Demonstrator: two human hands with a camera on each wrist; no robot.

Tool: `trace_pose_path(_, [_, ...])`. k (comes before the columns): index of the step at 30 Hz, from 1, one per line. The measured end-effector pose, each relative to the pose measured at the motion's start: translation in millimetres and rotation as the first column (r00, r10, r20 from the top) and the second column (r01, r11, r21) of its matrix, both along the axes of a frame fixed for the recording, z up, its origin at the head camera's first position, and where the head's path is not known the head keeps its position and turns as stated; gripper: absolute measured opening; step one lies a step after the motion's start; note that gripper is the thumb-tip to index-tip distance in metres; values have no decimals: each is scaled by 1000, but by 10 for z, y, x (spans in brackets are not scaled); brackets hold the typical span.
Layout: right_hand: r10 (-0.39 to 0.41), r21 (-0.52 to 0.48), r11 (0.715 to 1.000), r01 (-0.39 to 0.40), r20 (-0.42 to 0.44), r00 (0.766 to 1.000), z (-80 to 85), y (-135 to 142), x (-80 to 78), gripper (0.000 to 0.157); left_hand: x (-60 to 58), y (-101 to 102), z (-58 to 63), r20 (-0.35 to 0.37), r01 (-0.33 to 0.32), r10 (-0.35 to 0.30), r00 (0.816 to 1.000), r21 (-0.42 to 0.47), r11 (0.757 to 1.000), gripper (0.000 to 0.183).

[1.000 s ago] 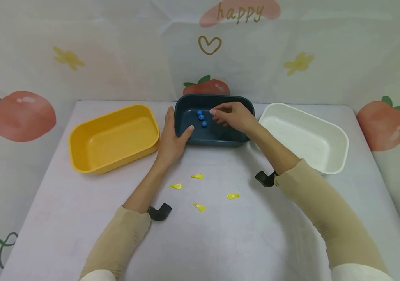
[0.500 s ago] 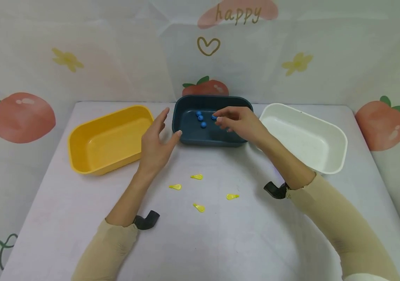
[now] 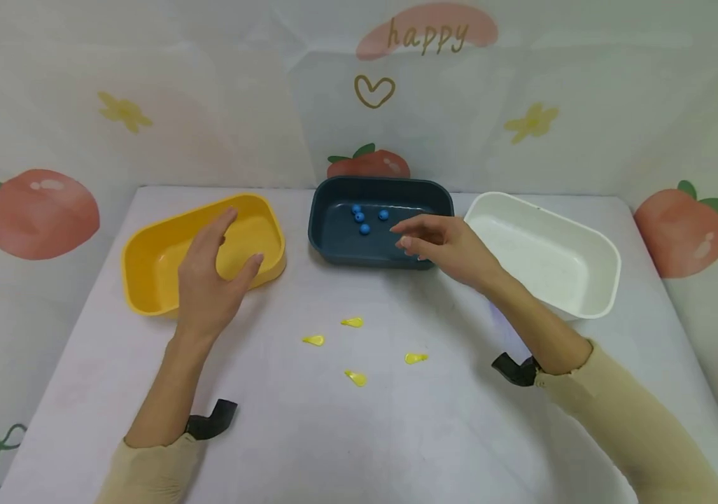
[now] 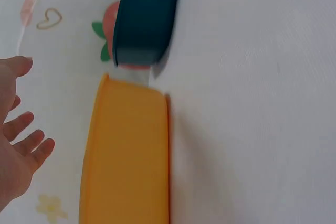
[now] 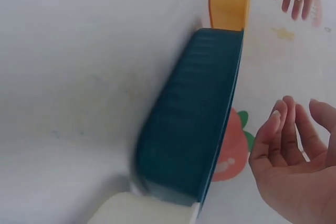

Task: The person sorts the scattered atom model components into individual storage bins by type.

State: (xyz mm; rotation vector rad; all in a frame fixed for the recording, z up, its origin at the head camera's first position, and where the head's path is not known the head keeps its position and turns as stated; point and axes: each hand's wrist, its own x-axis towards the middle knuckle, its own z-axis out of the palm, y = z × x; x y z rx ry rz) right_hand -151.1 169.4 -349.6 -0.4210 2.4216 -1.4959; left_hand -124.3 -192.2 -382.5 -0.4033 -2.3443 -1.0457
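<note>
My left hand (image 3: 208, 276) hovers over the yellow tub (image 3: 157, 269), thumb and fingers spread apart with nothing between them. Over the front right of the dark blue tub (image 3: 359, 257) is my right hand (image 3: 453, 252), its fingers loosely bent and holding nothing. Several small round blue beads (image 3: 364, 229) lie on the floor of that tub; one bead (image 3: 383, 215) sits apart, closest to the right fingertips. In the right wrist view, the thumb stands away from the fingers (image 5: 291, 140). The beads are hidden behind the tub walls in both wrist views.
A white tub (image 3: 541, 259) stands at the right, partly behind my right forearm. Several yellow drop-shaped pieces (image 3: 353, 322) lie scattered on the white table (image 3: 359, 448) in front of the dark blue tub. A printed cloth (image 3: 227, 105) hangs behind.
My left hand has left the dark blue tub's left side and moved left over the yellow tub. My right hand has let go of a blue bead and drawn back toward the front right.
</note>
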Motion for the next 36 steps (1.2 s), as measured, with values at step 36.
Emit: trace_pose_path(36, [137, 39, 989, -139, 60, 989, -608, 378, 833, 32, 329, -1274, -271, 565, -300, 316, 762, -124, 946, 85])
